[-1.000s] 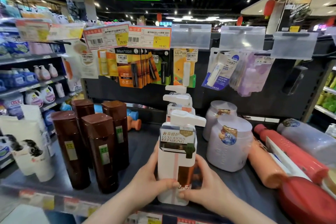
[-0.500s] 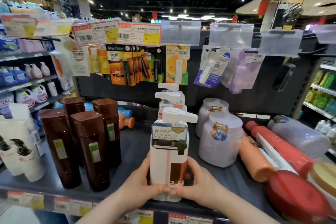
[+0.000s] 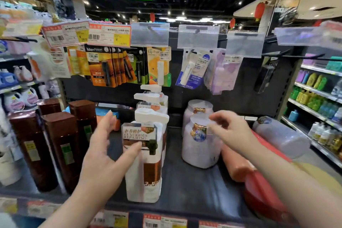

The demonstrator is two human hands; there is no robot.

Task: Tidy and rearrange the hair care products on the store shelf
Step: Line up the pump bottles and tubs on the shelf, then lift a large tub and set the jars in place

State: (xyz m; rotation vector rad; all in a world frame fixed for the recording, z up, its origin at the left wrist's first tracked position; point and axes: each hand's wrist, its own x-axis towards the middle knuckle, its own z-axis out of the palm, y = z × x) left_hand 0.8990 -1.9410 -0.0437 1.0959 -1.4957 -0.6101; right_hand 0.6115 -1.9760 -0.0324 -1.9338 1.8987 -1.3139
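Note:
A white pump bottle [image 3: 148,163] with a "Luxurious Repairing" label stands upright at the front of the dark shelf [image 3: 187,189], with more pump bottles [image 3: 151,98] lined up behind it. My left hand [image 3: 105,153] hovers just left of it, fingers spread, holding nothing. My right hand [image 3: 229,131] is raised over the front lilac jar [image 3: 199,146], fingers loosely curled and empty; a second lilac jar [image 3: 199,107] stands behind.
Several tall brown bottles [image 3: 61,146] stand at the left. At the right lie orange and red bottles [image 3: 238,164] and a lilac bottle [image 3: 281,135] on their sides. Lip-balm cards [image 3: 114,66] hang from pegs above. Price tags [image 3: 162,222] line the shelf edge.
Both hands have let go of the white pump bottle. The left hand rose and opened beside it; the right hand moved up and right to the lilac jar.

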